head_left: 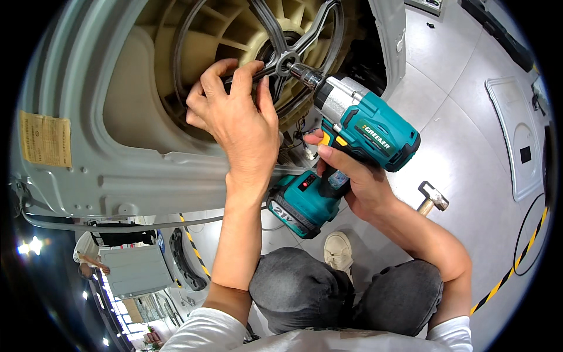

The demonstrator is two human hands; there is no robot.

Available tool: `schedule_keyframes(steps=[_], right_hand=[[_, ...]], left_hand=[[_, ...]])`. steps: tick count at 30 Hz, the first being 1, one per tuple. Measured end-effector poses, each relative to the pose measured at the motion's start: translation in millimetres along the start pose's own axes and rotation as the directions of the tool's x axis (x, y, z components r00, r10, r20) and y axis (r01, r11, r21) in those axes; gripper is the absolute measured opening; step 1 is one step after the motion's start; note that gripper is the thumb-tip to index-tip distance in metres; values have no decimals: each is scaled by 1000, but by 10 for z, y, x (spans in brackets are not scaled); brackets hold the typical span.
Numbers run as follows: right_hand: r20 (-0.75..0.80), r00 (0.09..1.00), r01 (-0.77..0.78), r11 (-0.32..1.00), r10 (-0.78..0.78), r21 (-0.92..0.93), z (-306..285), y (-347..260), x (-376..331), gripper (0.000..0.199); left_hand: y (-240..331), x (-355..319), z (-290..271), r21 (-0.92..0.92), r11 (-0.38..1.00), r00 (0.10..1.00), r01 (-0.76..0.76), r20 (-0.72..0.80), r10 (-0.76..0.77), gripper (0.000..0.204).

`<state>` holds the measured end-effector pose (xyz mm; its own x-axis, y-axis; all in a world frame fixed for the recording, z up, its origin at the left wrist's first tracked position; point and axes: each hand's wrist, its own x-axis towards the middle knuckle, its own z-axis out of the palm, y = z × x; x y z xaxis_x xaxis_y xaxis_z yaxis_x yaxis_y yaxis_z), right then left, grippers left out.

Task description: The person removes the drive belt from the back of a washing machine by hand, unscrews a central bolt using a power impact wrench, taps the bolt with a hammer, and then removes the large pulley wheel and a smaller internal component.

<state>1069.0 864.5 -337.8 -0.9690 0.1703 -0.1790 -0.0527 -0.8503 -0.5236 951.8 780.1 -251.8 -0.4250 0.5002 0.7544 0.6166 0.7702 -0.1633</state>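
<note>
A teal and silver cordless impact wrench [375, 126] is in my right hand [369, 188], fingers wrapped round its grip and index finger by the trigger. Its socket [306, 75] meets the hub of a grey metal pulley wheel [267, 20], hiding whatever fastener sits there. My left hand [240, 117] has its fingers bent round a pulley spoke, just left of the hub. Behind the pulley lies the cream plastic tub [229, 32] of a washing machine, inside its grey metal cabinet [76, 100]. The wrench's battery pack [302, 205] hangs low beside the cabinet edge.
A hammer [433, 198] lies on the tiled floor at my right. Farther right is a pale panel [516, 135] near black and yellow tape [510, 273]. Loose wires [302, 132] hang below the pulley. A hose [117, 224] runs along the cabinet. Another person [88, 252] is at the lower left.
</note>
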Motion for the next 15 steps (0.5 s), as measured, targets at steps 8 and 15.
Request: schedule_keyframes(steps=[8, 15], right_hand=[[-36, 999, 32, 999, -31, 27, 40, 25, -18, 20], [-60, 995, 80, 994, -85, -77, 25, 8, -6, 28]], left_hand=[[7, 9, -4, 24, 1000, 1000, -20, -9, 20, 22], [-7, -4, -15, 19, 1000, 1000, 23, 21, -23, 21]])
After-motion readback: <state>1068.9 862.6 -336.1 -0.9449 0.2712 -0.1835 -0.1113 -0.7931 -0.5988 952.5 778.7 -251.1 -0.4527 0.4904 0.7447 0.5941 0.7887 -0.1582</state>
